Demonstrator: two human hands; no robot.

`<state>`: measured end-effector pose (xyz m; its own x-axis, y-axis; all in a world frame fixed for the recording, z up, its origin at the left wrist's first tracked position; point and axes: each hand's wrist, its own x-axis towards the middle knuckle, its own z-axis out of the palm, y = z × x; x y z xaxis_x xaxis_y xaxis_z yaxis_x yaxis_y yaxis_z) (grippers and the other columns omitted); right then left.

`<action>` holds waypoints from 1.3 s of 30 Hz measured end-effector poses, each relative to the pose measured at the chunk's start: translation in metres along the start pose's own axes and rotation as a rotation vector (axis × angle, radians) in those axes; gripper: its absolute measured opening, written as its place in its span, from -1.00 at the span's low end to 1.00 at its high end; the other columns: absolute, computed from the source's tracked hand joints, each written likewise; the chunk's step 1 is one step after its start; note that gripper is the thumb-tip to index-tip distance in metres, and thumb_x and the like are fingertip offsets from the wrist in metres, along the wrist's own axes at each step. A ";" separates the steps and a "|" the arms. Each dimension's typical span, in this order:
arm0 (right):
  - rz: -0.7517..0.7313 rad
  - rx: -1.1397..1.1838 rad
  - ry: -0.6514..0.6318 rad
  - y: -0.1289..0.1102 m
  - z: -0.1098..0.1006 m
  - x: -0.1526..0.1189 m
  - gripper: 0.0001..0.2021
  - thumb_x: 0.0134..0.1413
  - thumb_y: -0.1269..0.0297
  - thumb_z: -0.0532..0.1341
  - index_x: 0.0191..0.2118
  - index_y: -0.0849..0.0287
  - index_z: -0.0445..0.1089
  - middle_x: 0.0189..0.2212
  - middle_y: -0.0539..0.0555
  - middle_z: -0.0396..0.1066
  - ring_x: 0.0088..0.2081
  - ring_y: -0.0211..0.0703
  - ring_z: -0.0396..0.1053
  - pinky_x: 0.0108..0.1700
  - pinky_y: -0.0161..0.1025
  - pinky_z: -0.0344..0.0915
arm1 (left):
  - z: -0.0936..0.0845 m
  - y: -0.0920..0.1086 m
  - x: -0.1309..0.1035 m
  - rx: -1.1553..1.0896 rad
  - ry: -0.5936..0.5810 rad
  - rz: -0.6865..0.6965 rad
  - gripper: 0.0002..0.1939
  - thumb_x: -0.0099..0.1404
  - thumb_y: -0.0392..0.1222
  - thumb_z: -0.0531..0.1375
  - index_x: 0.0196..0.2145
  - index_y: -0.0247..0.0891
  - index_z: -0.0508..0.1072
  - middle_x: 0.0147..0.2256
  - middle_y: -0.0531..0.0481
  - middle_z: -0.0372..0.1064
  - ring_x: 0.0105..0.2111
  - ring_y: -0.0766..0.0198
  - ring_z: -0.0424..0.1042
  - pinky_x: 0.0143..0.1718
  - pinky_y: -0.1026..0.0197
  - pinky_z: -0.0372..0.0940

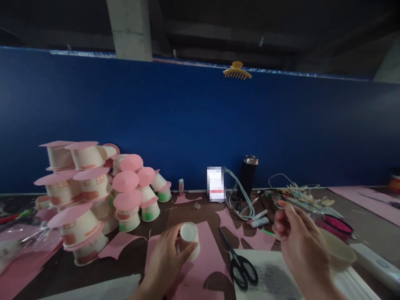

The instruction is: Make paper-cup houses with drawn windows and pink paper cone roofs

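Note:
My left hand is wrapped round a small white paper cup, which stands with its pale round end up over pink paper. To the right my right hand is raised above white sheets, its fingers curled and thumb near the fingertips; whether anything small is between them I cannot make out. Black scissors lie between my hands, handles toward me. On the left stand stacked paper cups with pink paper discs on them and drawn windows and doors.
Behind are a lit phone, a black bottle, a coiled pale cable, a glue stick and markers. A beige bowl is beside my right hand. Pink scraps lie about.

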<state>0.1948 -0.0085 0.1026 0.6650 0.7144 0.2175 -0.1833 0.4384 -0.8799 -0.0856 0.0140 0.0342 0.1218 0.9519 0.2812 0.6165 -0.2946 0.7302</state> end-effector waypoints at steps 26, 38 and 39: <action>-0.006 -1.704 -1.065 0.029 -0.016 0.001 -0.83 -0.15 0.49 0.19 -0.63 0.22 0.47 -0.61 0.18 0.51 -0.42 0.02 0.51 -0.42 -0.25 0.22 | 0.003 -0.009 0.002 0.044 -0.027 0.068 -0.50 0.23 0.12 0.11 0.03 -0.22 0.31 -0.05 -0.16 0.38 -0.06 0.02 0.34 -0.06 -0.01 0.23; -0.260 -1.922 -0.897 -0.007 0.008 0.072 -0.75 0.22 0.37 0.05 -0.26 0.09 0.50 -0.23 0.14 0.52 -0.18 0.05 0.46 -0.26 -0.16 0.28 | 0.002 -0.004 0.000 0.066 0.017 0.064 -0.57 0.23 0.05 0.14 -0.01 -0.19 0.35 -0.06 -0.13 0.40 -0.05 0.05 0.35 -0.05 0.03 0.23; -0.261 -1.960 -0.902 -0.002 0.011 0.083 -0.80 0.23 0.34 0.09 -0.21 0.12 0.48 -0.18 0.14 0.49 -0.15 0.03 0.45 -0.20 -0.13 0.31 | 0.002 -0.004 0.000 0.066 0.014 0.075 -0.57 0.23 0.05 0.13 -0.01 -0.19 0.35 -0.07 -0.13 0.40 -0.06 0.05 0.35 -0.05 0.04 0.23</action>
<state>0.2425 0.0556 0.1271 0.0104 0.9982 -0.0590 0.9916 -0.0027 0.1294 -0.0866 0.0152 0.0296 0.1586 0.9260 0.3425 0.6557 -0.3582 0.6646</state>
